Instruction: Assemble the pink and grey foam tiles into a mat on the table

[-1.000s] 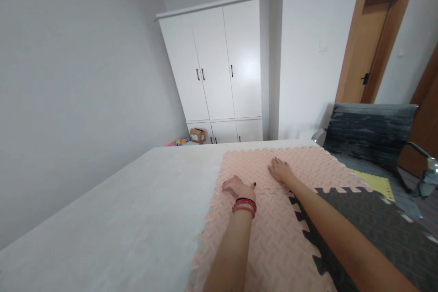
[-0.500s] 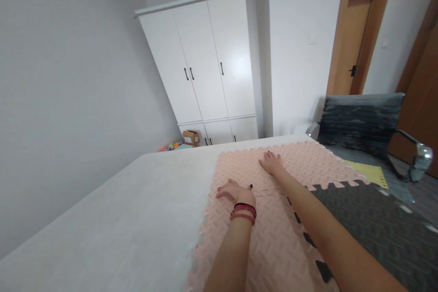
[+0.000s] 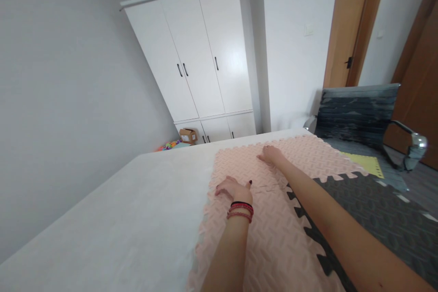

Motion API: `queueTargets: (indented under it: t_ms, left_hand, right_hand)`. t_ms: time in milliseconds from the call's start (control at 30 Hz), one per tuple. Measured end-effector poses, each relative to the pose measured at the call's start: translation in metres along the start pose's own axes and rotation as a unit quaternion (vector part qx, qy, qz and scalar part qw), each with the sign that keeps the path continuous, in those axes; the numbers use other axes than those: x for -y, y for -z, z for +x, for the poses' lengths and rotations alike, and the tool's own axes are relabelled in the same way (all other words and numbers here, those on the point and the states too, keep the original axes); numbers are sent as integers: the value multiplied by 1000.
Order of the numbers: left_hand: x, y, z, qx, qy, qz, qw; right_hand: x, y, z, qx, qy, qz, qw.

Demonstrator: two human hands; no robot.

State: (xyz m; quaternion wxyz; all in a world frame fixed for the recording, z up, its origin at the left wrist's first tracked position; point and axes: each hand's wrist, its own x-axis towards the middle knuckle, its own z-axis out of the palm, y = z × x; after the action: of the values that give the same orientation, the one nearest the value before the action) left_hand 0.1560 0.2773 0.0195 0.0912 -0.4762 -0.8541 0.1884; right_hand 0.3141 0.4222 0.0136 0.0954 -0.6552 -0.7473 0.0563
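Observation:
Pink foam mat tiles [image 3: 270,228] with a raised tread pattern and toothed edges lie joined on a white table [image 3: 153,210]. My left hand [image 3: 234,188], with red and black bands at the wrist, rests on the pink foam near its left edge. Its fingers are bent but apart, the thumb raised. Farther off, my right hand [image 3: 272,154] presses down on the far pink foam with bent fingers; their tips are hidden. A dark grey foam mat tile [image 3: 369,210] adjoins the pink tiles on the right, partly covered by my right forearm.
Beyond the table's right side stands a dark chair [image 3: 357,112] with metal armrests and a yellow sheet [image 3: 364,164] on its seat. At the back are a white cabinet [image 3: 205,59], a cardboard box [image 3: 188,135] and colourful small items [image 3: 168,146].
My right hand's fingers have curled where they were spread. More of the dark grey tile's toothed edge shows beside the near pink tile. My left hand stays nearly in place.

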Motion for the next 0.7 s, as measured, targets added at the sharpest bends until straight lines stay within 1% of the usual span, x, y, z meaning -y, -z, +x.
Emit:
queueTargets:
  t_ms: [133, 233, 333, 433, 500, 567, 633, 700]
  left_hand:
    - [1, -4, 2, -14, -9, 2, 1000]
    - [2, -6, 3, -30, -24, 3, 999]
    - [4, -6, 2, -50, -35, 3, 998]
    - [7, -4, -1, -65, -33, 0, 997]
    - [10, -2, -3, -71, -29, -2, 997]
    - [12, -1, -5, -75, -26, -5, 997]
    - [12, 0, -5, -74, -24, -9, 997]
    - [12, 0, -6, -71, -23, -16, 997]
  right_hand:
    - [-10, 2, 10, 35, 1, 34, 999]
    - [-21, -2, 12, 49, 22, 67, 996]
    - [-28, -6, 5, 41, 43, 91, 994]
    - [-28, -3, -7, 23, 57, 108, 992]
    - [-26, 5, -19, 13, 81, 117, 990]
    - [-23, 15, -40, 11, 122, 123, 985]
    - [-21, 24, -71, 21, 173, 122, 977]
    - [-20, 30, -109, 35, 231, 116, 965]
